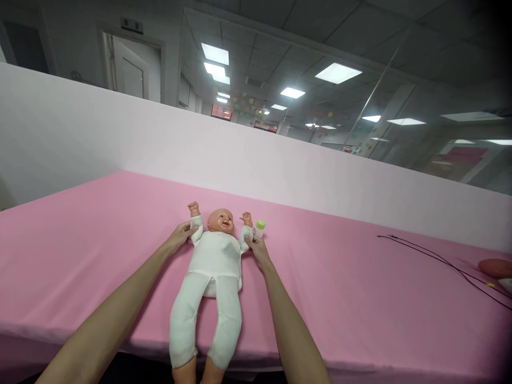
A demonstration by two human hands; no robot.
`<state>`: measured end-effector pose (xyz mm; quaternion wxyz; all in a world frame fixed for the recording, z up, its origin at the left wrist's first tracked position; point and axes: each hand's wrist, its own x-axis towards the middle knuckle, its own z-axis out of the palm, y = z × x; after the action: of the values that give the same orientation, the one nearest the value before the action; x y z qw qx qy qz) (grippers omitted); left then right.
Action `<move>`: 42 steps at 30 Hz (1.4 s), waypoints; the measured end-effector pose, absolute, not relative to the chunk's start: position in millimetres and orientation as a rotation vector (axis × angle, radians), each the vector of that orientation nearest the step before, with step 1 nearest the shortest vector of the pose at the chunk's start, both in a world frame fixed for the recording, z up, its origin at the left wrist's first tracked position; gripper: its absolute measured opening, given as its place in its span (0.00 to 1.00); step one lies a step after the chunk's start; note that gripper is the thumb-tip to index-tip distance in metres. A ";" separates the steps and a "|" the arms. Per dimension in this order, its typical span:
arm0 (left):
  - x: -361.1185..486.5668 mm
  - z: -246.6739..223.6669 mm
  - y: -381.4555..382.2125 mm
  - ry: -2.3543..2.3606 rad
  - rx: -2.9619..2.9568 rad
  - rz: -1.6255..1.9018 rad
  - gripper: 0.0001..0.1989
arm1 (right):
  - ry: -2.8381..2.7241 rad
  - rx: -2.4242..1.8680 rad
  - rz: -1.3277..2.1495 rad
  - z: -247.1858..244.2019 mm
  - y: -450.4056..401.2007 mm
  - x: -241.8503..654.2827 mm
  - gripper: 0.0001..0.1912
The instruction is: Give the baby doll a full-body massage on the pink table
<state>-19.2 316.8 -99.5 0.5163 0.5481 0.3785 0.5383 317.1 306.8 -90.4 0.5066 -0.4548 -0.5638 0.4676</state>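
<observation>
A baby doll [218, 256] with a white cloth body lies on its back on the pink-covered table [340, 298]. Its head points away from me, both arms are raised, and its feet reach past the near edge. My left hand [180, 236] is closed round the doll's arm on the left, thumb on top. On the other side, my right hand [258, 250] grips the doll's other arm near the elbow. Just beyond that hand is a small bottle [260, 228] with a green cap, partly hidden by the doll's arm.
Thin black cables [436, 258] run across the right of the table. At the far right edge lies an orange-brown rounded object [495, 268], partly cut off. A low white wall [240, 154] with glass above borders the back.
</observation>
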 end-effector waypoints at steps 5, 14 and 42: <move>-6.4 -109.0 332.1 1.220 1.371 1.279 0.30 | -1.394 -1.308 0.967 -94.7 309.1 304.2 0.31; -17.1 -101.9 326.2 0.978 1.321 1.208 0.27 | -1.331 -1.059 1.227 -91.8 306.4 317.6 0.24; -9.4 -104.1 324.5 1.230 1.197 1.215 0.28 | -1.317 -1.307 1.076 -99.5 312.9 306.4 0.29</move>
<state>-9.4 324.5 -104.1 0.4963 0.4943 0.5079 0.5015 306.4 312.9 -99.5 0.4779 -0.5354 -0.5392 0.4406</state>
